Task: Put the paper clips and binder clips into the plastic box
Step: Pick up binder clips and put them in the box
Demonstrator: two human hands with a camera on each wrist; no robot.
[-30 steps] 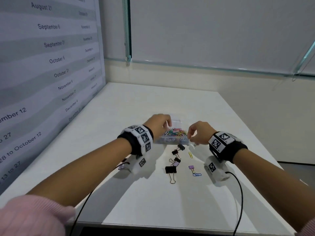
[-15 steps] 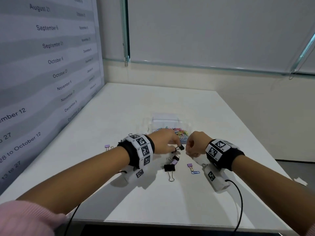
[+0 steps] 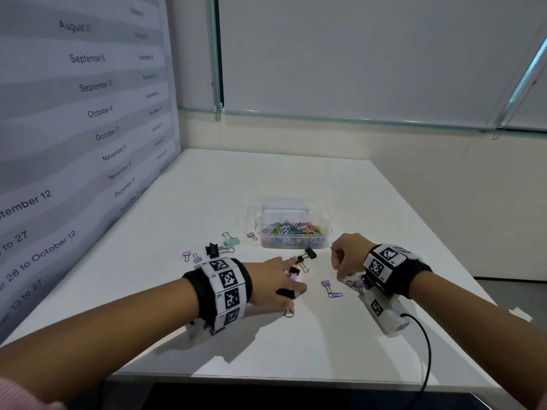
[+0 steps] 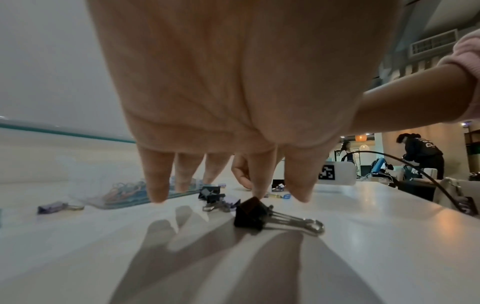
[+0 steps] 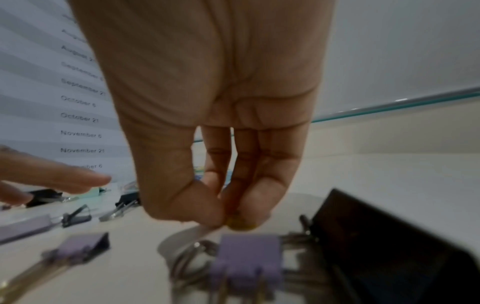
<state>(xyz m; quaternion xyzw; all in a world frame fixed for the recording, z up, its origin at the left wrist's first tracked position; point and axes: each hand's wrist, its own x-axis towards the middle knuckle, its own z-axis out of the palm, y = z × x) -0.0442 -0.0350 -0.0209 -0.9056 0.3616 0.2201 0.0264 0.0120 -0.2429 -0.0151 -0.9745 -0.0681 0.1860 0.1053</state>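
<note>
Currently the plastic box (image 3: 294, 232), holding coloured paper clips, stands on the table (image 3: 325, 344). In front of it, the left hand (image 3: 273, 284) reaches spread-fingered over a black binder clip (image 4: 255, 214); the right hand (image 3: 344, 257) pinches something small, unidentifiable.

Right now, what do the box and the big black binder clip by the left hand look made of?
The clear lidless box: glossy see-through plastic, coloured paper clips visible through its walls. The large black binder clip: probably painted sheet metal, slightly scuffed; its looped handles are bright wire, apparently steel.
</note>
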